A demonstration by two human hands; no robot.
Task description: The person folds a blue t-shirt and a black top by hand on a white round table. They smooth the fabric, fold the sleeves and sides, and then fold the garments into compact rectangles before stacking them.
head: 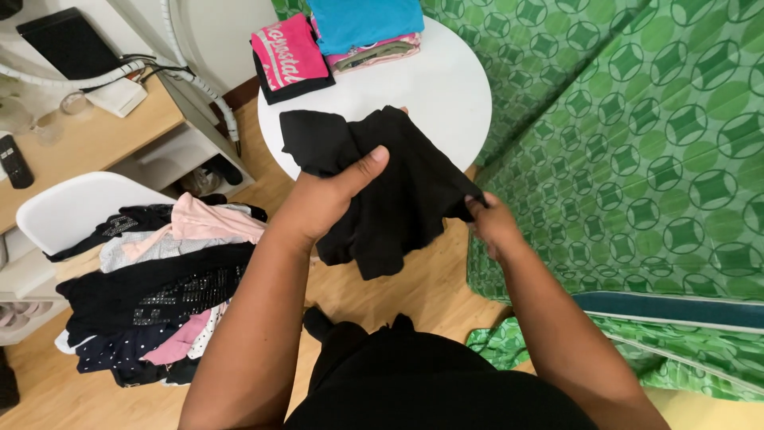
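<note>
Presently the left hand (330,199) grips a black garment (382,187) by its middle, while the right hand (493,223) pinches its edge. Beyond both hands, a round white desk (454,95) carries folded clothes (334,44); left of them, a chair (72,211) holds unfolded clothes (159,279).

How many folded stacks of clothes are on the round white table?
2. A pink-and-black stack lies at the table's far left edge; a taller stack with a blue top sits right beside it. The frame cuts off the far edge, so more may be hidden.
</note>
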